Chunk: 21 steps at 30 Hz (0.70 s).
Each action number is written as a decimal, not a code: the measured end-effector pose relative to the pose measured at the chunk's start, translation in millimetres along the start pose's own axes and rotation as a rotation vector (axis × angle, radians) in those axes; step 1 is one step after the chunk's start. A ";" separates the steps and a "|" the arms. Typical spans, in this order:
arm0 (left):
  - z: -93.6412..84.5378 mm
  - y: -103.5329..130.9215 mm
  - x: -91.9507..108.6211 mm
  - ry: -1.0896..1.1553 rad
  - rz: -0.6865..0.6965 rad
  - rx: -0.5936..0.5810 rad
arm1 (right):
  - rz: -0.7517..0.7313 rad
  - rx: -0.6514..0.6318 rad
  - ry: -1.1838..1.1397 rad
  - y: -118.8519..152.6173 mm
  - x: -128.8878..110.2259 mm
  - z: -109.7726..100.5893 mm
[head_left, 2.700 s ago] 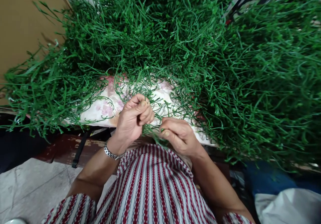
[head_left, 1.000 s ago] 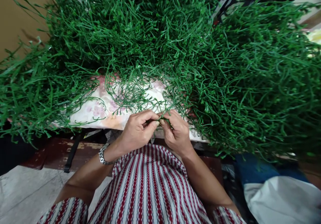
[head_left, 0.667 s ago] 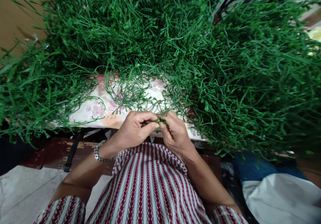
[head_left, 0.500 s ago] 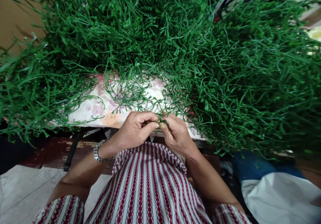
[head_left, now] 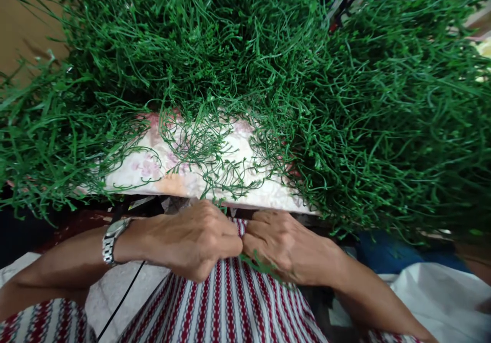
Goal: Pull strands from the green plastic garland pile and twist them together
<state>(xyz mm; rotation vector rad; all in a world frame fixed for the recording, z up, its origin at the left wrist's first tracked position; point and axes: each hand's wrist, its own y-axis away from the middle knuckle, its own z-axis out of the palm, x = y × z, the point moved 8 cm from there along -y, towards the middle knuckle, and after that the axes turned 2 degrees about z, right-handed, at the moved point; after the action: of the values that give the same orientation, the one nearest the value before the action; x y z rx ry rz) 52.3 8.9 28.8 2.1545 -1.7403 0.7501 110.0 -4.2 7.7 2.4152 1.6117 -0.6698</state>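
My left hand (head_left: 203, 240), a watch on its wrist, is closed in a fist with the knuckles up, in front of the table edge. A bit of green stem shows just behind it, but its fingers are hidden, so I cannot tell what is in them. My right hand (head_left: 286, 245) is closed as well, its knuckles touching or nearly touching the left. A thin green artificial plant stem (head_left: 263, 267), slightly blurred, comes out beneath its fingers. Beyond both hands, loose green plastic stems (head_left: 226, 174) lie tangled on a flowered cloth (head_left: 134, 166).
Large heaps of the same greenery (head_left: 383, 118) cover the table at the right, the back and the left. A white bag (head_left: 441, 297) lies low at the right, beside blue cloth (head_left: 395, 251). A brown board (head_left: 28, 20) stands at the far left.
Both hands have come down and toward me, off the cloth's edge. They turned from a fingertip pinch on green stems into fists with knuckles up. Some stems stayed on the cloth.
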 end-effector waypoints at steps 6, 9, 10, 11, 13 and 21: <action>-6.2 -0.1 4.5 -0.013 0.049 0.031 | 0.038 0.027 0.008 6.6 0.0 -5.2; -7.6 0.6 4.2 0.001 0.060 0.046 | 0.043 0.049 0.022 8.8 -0.1 -8.2; -8.3 1.0 4.2 0.011 0.062 0.053 | 0.050 0.058 0.020 9.4 0.4 -9.7; -9.0 1.3 4.0 0.021 0.060 0.059 | 0.059 0.067 0.013 9.7 1.0 -11.3; -10.3 1.8 3.8 0.038 0.059 0.074 | 0.073 0.079 -0.006 9.6 2.0 -13.7; -11.5 8.5 -5.2 0.077 0.052 0.122 | 0.067 0.104 -0.036 12.4 6.4 -18.5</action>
<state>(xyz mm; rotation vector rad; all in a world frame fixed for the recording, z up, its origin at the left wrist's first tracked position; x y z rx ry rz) 40.7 17.0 34.5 2.1336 -1.7600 0.9625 128.4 3.0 19.9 2.5018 1.5104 -0.7989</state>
